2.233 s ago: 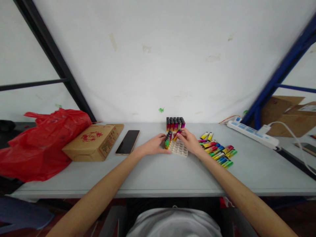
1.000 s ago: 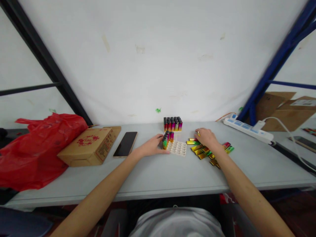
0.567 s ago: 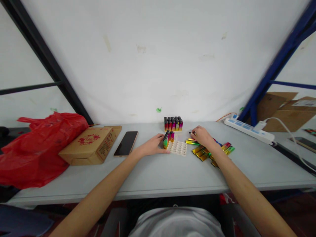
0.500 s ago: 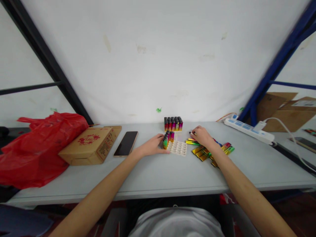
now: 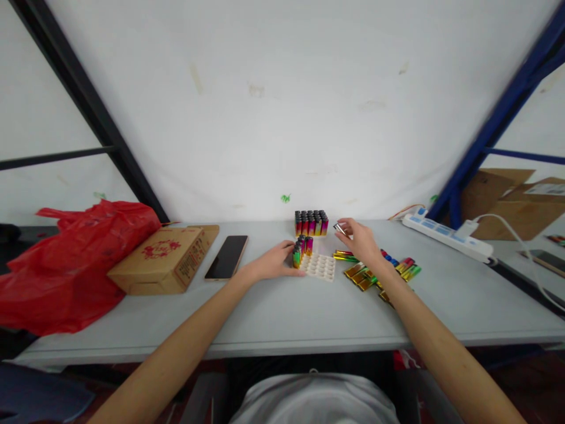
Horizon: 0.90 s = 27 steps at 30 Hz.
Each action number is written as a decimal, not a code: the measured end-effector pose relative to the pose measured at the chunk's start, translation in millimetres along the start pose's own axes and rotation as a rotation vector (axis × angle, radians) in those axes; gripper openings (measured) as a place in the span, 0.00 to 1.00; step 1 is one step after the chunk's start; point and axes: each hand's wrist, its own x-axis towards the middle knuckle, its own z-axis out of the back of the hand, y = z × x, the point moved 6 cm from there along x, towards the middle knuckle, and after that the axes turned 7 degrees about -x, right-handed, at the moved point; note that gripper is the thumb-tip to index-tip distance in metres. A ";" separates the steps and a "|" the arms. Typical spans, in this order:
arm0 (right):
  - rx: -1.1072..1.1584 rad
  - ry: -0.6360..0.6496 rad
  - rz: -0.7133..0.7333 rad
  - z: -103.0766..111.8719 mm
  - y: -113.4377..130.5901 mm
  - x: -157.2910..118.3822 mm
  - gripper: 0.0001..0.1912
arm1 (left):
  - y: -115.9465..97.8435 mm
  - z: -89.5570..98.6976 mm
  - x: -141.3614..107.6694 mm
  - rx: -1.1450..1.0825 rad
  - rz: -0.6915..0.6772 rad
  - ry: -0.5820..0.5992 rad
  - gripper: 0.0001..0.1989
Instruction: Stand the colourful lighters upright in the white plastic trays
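My left hand [image 5: 278, 261] is curled round the left end of a white tray [image 5: 324, 267] with rows of oval holes, its thumb along the front edge. Several shiny lighters [image 5: 297, 254] in green, gold, pink and purple stand upright at the tray's left side, beside my fingers. Raised above the table to the right of the tray, my right hand [image 5: 359, 238] pinches a lighter [image 5: 339, 228] between thumb and fingers, its silver and dark end showing. Loose lighters [image 5: 362, 277] in gold, green, red and blue lie in a pile under and beside my right wrist.
Behind the tray stands a full block of upright lighters [image 5: 311, 224] with black tops. To the left lie a phone [image 5: 226, 257], a cardboard box [image 5: 163, 259] and a red plastic bag [image 5: 75, 271]. A white power strip [image 5: 448, 237] sits at the right, near an open carton [image 5: 516, 203].
My right hand has lifted from the pile and tilted, bringing the pinched lighter up and slightly left. My left hand stays at the tray.
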 end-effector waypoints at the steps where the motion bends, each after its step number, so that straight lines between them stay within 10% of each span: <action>1: 0.082 -0.020 -0.008 0.2 2.2 -0.4 0.15 | -0.2 0.0 -0.1 -0.001 0.003 0.002 0.40; 9: 0.728 0.248 -0.233 -31.1 35.3 -15.3 0.26 | -4.0 -0.2 -1.0 0.007 0.039 0.009 0.39; 27: 0.190 0.059 -0.008 -21.9 73.2 -28.1 0.22 | -4.7 0.1 -1.1 -0.003 0.008 -0.006 0.38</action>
